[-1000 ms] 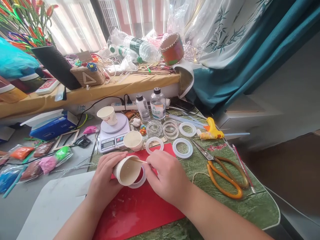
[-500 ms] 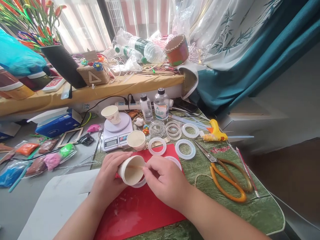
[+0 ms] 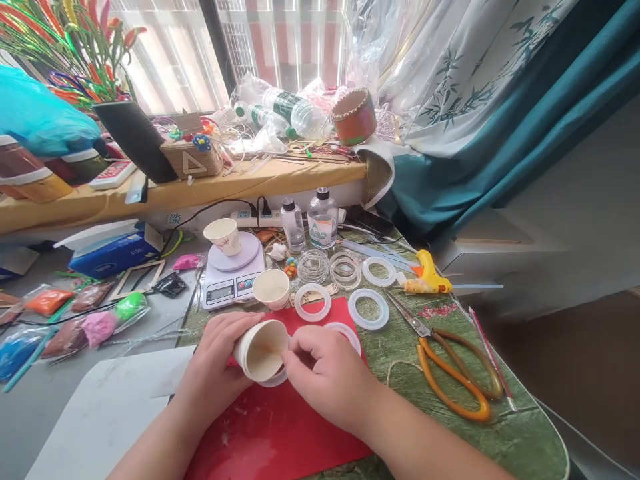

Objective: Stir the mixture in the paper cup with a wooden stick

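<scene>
My left hand (image 3: pixel 217 363) is wrapped round a paper cup (image 3: pixel 245 357), tilted so its mouth faces me and to the right. Pinched in my right hand (image 3: pixel 325 370) is a thin wooden stick (image 3: pixel 273 349), its far end inside the cup. Whatever lies at the bottom of the cup is hard to make out. Under both hands is a red sheet (image 3: pixel 280 433). White ring-shaped silicone molds (image 3: pixel 369 309) lie beyond my right hand, and one is partly hidden under the held cup.
A second cup (image 3: pixel 271 289) stands by a kitchen scale (image 3: pixel 233 273) bearing another cup (image 3: pixel 223 236). Two clear bottles (image 3: pixel 323 220) stand behind. Orange-handled scissors (image 3: pixel 450 360), a pencil (image 3: pixel 493 360) and a yellow glue gun (image 3: pixel 426 275) lie at right. Bagged clay (image 3: pixel 100 328) is at left.
The stick has shifted inside the cup, its outer end lower. My hands keep their hold. The whole scene sits slightly lower in view.
</scene>
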